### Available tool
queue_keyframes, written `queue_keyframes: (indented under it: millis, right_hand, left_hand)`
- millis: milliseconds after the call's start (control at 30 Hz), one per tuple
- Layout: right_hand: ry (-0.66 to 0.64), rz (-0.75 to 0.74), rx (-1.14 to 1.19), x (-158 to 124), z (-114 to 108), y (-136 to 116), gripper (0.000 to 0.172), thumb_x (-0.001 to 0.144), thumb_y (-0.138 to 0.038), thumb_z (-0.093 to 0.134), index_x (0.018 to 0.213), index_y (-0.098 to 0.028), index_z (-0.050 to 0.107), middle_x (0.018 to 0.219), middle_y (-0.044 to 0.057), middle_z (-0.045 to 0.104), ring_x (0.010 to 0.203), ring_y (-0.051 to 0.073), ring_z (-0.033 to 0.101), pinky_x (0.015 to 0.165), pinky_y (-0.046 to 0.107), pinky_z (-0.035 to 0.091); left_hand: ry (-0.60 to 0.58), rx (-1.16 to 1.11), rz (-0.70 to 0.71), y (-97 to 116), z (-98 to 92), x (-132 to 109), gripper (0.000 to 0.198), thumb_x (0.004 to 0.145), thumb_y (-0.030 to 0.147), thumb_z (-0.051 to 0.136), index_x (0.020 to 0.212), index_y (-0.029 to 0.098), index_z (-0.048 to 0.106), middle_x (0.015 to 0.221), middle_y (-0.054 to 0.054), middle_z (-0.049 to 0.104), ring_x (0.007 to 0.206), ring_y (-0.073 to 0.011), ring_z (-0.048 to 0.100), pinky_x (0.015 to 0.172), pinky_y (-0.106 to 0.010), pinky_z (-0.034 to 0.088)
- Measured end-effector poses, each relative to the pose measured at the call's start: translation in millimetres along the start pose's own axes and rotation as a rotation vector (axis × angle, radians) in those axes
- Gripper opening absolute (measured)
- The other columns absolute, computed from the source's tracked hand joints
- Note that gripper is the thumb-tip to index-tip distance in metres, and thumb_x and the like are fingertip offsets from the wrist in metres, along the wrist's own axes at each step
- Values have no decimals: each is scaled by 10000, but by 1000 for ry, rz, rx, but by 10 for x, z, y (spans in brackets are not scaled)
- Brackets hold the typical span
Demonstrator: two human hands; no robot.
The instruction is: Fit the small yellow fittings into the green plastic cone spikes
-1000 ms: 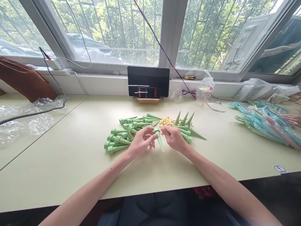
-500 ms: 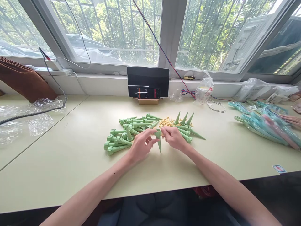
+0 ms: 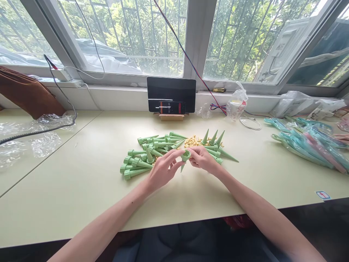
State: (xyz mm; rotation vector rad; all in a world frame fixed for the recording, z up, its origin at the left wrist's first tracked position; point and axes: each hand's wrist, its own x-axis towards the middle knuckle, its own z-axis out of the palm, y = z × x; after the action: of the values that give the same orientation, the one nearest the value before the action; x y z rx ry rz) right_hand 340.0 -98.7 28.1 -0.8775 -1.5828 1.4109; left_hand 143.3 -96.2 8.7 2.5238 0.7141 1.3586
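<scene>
A green cone (image 3: 185,156) is held between my hands, its wide open end tilted up toward me and its tip pointing down. My left hand (image 3: 164,168) grips it from the left with thumb and fingers. At its right rim, the closed fingers of my right hand (image 3: 202,158) pinch; whether they hold a small piece is hidden. Many green cones with ribbed caps (image 3: 139,163) lie in a pile to the left. Small yellowish pieces (image 3: 193,141) are heaped behind my hands. Several cones (image 3: 219,138) stand point up or lie at the right of the heap.
Behind the heap, a dark tablet (image 3: 171,91) with a phone (image 3: 172,107) leans on a cardboard stand. Teal and pink wrapped items (image 3: 313,142) lie at right, beside another person's hand (image 3: 342,137). A bagged cup (image 3: 236,105) and clear plastic wrap (image 3: 46,142) are also there.
The cone has tilted so that its opening faces me more and its tip has swung left and up. My right fingers have moved slightly down against its rim.
</scene>
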Motion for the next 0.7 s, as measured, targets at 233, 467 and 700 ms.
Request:
queue_keyframes:
  millis: [233,467,700]
  right_hand:
    - [-89,32,15,-17,-53,-12,446,943,-488,515,625,-198,398,555,-86,168,456,58,148,424,240,112]
    - [34,2,21,22,-15,15,459,922,-531,525,631,-213,366,541,-87,208,439,63,170,399,233,156]
    - [401,-205,-430,26,-5,102,476,971,-517,423,610,-216,346,520,-38,364,472,106,328,470,264,273]
  left_hand:
    - [-49,132,125,9,-67,32,342,951,181,556,1287,234,514,1067,-81,721,655,-99,667,533,-182,455]
    - [-33,64,-73,-18,-1,29,296,968,233,525,1263,252,529,1136,-75,672,582,-66,607,552,-193,494]
    - [-21,-433,-686,62,-35,146,388,929,496,527,767,150,593,689,-10,602,442,-84,548,391,-193,423]
